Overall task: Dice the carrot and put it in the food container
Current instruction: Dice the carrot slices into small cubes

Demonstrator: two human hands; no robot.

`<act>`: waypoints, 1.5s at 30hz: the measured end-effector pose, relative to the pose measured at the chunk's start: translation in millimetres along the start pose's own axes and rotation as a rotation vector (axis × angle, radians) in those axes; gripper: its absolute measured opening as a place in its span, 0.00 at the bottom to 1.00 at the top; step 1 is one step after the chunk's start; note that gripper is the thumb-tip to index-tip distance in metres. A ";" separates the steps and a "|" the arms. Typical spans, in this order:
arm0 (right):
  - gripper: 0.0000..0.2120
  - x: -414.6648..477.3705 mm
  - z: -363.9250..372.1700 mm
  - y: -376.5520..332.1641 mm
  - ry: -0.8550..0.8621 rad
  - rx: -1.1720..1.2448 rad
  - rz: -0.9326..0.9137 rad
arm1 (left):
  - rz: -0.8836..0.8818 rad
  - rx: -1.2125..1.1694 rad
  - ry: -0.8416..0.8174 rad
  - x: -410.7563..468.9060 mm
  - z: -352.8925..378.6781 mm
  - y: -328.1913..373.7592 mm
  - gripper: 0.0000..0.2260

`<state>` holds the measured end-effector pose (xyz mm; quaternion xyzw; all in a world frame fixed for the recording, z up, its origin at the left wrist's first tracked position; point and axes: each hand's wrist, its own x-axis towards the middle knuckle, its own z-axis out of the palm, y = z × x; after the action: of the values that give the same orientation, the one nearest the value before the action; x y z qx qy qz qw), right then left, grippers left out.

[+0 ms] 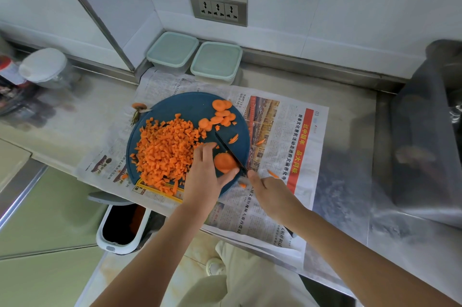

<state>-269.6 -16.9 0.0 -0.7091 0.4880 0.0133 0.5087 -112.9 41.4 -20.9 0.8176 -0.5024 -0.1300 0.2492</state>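
The left hand point(203, 178) pinches a carrot piece point(223, 162) between curled fingers and thumb. The right hand point(271, 194) grips the knife point(228, 149), blade just right of those fingertips.

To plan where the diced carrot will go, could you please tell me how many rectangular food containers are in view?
2. Both are lidded and stand beyond the cutting board: the left container is in the wall corner, and the right container is close beside it. No others show, though more may lie outside the view.

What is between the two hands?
In the head view, the carrot piece and the knife lie between the left hand and the right hand.
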 end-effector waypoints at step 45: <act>0.28 3.1 -20.3 1.8 -0.086 -0.149 -0.071 | 0.260 -0.191 0.289 -17.2 48.1 -25.6 0.07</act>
<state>-278.9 -33.9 6.9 -0.7605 0.4380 0.0618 0.4753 -123.8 52.8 -75.8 0.7286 -0.5482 -0.0253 0.4099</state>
